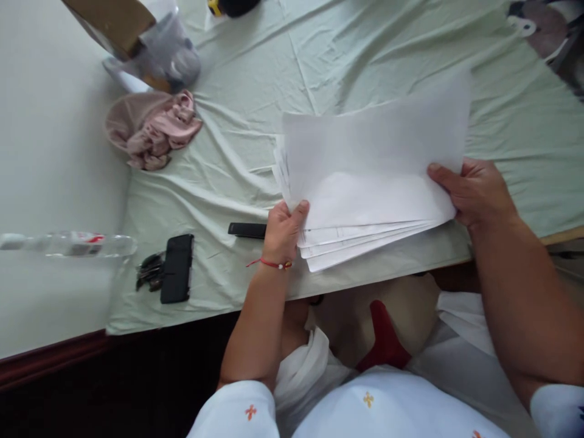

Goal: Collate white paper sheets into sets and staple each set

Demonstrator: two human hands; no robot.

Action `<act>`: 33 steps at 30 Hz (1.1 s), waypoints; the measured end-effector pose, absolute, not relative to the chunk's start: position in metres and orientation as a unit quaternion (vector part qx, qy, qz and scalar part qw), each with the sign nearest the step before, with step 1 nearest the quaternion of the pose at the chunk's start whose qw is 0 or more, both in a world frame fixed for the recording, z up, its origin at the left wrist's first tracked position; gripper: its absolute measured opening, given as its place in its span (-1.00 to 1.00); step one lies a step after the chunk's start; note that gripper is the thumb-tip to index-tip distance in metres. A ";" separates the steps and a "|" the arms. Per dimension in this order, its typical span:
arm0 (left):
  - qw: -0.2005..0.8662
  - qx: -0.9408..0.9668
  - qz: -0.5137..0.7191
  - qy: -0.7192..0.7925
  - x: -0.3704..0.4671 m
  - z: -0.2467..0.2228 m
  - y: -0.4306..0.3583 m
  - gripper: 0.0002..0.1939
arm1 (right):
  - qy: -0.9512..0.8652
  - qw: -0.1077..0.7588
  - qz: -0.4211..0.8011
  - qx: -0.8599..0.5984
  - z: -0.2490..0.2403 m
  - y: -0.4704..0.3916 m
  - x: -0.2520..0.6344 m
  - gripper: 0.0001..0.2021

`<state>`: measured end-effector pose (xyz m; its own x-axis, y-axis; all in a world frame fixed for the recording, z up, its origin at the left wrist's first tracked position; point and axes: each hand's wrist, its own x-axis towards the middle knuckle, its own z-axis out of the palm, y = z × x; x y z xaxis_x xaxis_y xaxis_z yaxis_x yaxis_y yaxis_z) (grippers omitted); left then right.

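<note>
A fanned stack of white paper sheets (pixel 374 164) is held in both hands over the front edge of the cloth-covered table. My left hand (pixel 283 228) grips its lower left side, thumb on top and fingers hidden beneath. At the right side my right hand (pixel 477 188) pinches the sheets, its thumb pressed on the top page. The top sheet looks blank, and faint print lines show on the edges of the sheets under it. A dark, narrow object (pixel 247 230) lies just left of my left hand, partly covered by it.
Wrinkled pale green cloth (pixel 219 182) covers the table. At left lie a black phone-like case (pixel 177 267), keys (pixel 149 272) and a clear plastic bottle (pixel 86 244). Farther back are a pink cloth (pixel 157 131), a plastic bag (pixel 177 58) and a cardboard box (pixel 114 24).
</note>
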<state>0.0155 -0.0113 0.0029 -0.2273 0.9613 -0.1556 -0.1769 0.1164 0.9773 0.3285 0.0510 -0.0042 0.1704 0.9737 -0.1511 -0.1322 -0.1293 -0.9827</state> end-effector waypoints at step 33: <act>0.571 0.317 0.509 0.560 0.044 -0.001 0.000 -0.45 | -0.404 0.587 0.355 -0.605 -0.013 0.052 0.367 -0.75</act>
